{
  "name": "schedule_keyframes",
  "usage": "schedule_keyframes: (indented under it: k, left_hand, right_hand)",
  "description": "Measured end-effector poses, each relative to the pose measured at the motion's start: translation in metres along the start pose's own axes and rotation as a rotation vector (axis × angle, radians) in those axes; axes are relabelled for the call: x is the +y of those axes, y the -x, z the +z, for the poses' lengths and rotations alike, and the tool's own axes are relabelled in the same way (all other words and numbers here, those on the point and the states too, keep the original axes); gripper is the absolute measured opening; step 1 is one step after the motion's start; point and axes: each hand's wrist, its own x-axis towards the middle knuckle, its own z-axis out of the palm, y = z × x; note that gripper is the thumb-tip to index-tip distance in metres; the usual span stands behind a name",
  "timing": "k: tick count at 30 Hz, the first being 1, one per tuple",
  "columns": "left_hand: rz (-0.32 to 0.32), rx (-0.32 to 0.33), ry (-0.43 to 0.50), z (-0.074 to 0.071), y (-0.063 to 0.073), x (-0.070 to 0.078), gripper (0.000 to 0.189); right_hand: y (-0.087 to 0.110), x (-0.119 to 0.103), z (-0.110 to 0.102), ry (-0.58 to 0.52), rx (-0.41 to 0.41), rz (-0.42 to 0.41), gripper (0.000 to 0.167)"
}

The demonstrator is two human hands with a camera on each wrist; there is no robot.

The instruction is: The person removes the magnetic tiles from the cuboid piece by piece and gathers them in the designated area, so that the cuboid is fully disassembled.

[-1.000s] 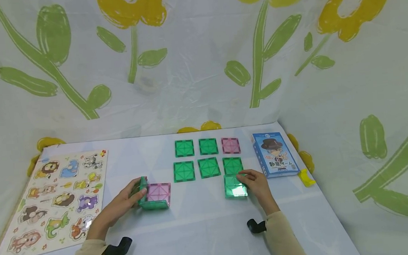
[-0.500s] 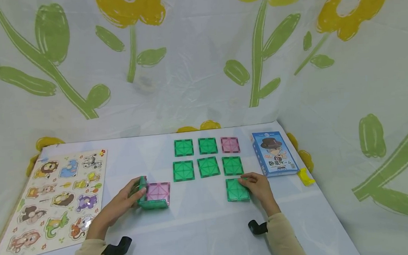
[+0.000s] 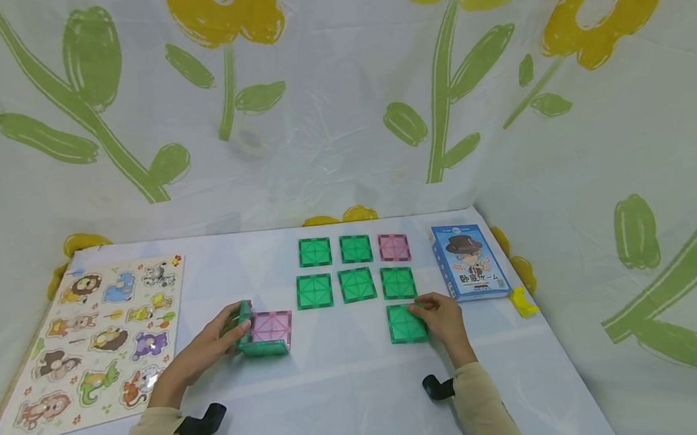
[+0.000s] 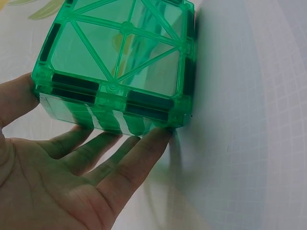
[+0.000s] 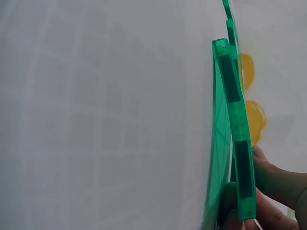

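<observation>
My left hand (image 3: 214,341) grips the upright green magnetic tile (image 3: 244,316) on the left side of a partly walled box. That box has a pink tile (image 3: 272,326) as its floor and another green tile (image 3: 264,349) standing along its front. In the left wrist view, the thumb is at one edge of the green wall (image 4: 115,43) and the fingers lie along its outer face. To the right, my right hand (image 3: 443,319) pinches a green tile (image 3: 406,325) by its upper right corner. The right wrist view shows this green tile (image 5: 237,129) edge-on between thumb and fingers.
Behind the hands, several flat tiles lie in two rows, including a green tile (image 3: 314,292) and a pink tile (image 3: 394,248). An animal puzzle board (image 3: 104,329) lies at left. A blue card-game box (image 3: 471,263) and a yellow piece (image 3: 522,302) are at right.
My right hand has drawn its green tile slightly toward me and to the right, away from the tile behind it, then held still. The left hand and the box have stayed put.
</observation>
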Motion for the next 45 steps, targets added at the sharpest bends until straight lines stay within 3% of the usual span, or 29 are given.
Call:
schedule_keyframes:
  k: [34,45]
  left_hand:
    - [0.042,0.030,-0.022,-0.001,0.000,-0.002,0.071]
    - [0.036,0.041,-0.031,0.000,-0.003,0.000,0.069]
  right_hand:
    - [0.003,-0.001,-0.001,-0.002,0.027,0.027,0.029]
    - [0.014,-0.022,0.001,-0.036,-0.015,-0.142,0.029]
